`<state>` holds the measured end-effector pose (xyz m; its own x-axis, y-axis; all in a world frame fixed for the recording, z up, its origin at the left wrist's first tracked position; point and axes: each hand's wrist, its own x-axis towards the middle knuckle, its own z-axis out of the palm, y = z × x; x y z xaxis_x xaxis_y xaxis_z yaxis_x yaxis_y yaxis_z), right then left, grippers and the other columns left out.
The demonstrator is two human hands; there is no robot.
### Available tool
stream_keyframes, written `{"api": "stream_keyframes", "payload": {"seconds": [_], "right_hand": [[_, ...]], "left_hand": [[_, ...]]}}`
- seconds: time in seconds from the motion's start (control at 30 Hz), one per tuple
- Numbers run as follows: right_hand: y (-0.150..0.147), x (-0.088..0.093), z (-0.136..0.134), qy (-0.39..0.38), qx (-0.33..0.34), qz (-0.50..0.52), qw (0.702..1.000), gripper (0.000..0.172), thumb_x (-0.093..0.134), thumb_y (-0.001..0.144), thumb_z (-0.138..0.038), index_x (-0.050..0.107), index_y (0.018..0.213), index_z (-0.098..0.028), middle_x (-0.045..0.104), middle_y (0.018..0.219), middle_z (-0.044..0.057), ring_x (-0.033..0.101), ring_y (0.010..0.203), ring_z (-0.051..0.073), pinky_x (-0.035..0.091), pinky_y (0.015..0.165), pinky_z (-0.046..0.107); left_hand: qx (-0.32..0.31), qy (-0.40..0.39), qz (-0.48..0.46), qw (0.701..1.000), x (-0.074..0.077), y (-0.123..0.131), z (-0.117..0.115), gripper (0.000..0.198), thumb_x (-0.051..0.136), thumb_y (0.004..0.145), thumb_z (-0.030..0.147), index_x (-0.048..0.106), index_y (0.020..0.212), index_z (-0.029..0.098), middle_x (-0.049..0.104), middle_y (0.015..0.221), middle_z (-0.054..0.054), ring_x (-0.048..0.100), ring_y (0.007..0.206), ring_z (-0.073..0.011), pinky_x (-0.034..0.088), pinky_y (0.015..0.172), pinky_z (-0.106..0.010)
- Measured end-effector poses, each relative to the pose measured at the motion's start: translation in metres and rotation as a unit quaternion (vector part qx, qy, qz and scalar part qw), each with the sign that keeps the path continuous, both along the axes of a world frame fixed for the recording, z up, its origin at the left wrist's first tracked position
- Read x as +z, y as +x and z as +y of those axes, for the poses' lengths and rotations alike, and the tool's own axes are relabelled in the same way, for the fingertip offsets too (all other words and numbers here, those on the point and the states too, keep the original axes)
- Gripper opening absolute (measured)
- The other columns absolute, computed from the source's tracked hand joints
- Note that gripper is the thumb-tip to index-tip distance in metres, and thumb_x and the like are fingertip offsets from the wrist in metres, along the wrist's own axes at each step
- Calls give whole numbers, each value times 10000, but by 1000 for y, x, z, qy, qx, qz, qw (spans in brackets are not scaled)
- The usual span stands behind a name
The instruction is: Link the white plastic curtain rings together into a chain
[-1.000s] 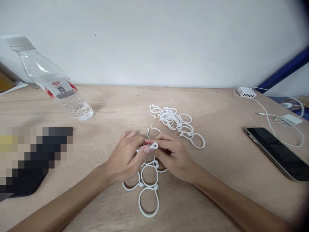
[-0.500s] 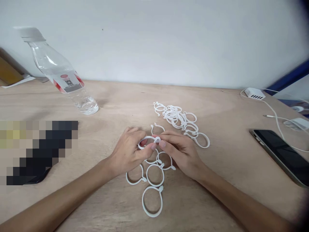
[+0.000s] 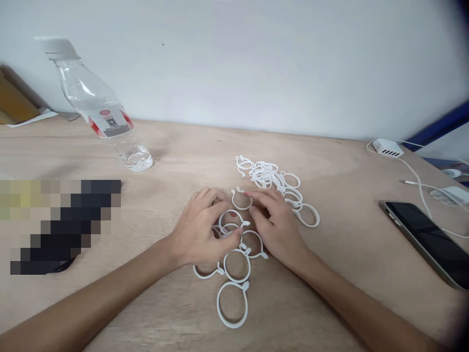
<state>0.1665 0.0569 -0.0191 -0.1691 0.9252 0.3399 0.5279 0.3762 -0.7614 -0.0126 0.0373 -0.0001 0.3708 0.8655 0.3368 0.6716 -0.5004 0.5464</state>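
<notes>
On the wooden counter (image 3: 164,313), the left hand (image 3: 203,227) curves loosely spread fingers around a white ring (image 3: 230,211). Toward one o'clock from it, the right hand's (image 3: 278,222) fingers meet the edge of an open ring (image 3: 242,209). More rings (image 3: 236,281) lie toward six o'clock. A clear bottle (image 3: 112,122) slants at ten o'clock, a charger (image 3: 387,147) sits near three, a phone (image 3: 425,244) near four.

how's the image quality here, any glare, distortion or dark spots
Head view: bright glints on the bottle, whose outward lean may be wide-angle distortion; head view: dark right-hand corners, and blocky pixelation masking a dark object on the left; head view: overlaps merge in the white ring pile.
</notes>
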Motion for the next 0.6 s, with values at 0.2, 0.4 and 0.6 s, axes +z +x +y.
{"api": "stream_keyframes", "payload": {"seconds": [0.2,0.4,0.6], "right_hand": [[-4,0,-4,55,10,-60,997,141,613,821,-184,751,829,-213,565,886,74,544,870,214,486,782,391],[-3,6,-11,58,70,-23,996,140,528,900,-203,668,898,-209,613,752,21,563,701,155,475,658,303],[-3,8,-14,61,150,-14,987,121,502,909,-196,620,897,-216,649,811,35,581,755,162,469,694,294]], "left_hand": [[-6,-13,-40,999,2,-4,1,371,443,903,263,614,585,175,625,800,-45,520,798,-186,412,787,-367],[28,-54,-32,998,-2,-3,6,317,369,969,303,607,800,180,628,860,-40,534,880,-191,419,844,-365],[-59,-23,-72,995,-1,-4,4,238,368,965,206,579,861,172,616,882,-52,519,860,-174,436,812,-334]]}}
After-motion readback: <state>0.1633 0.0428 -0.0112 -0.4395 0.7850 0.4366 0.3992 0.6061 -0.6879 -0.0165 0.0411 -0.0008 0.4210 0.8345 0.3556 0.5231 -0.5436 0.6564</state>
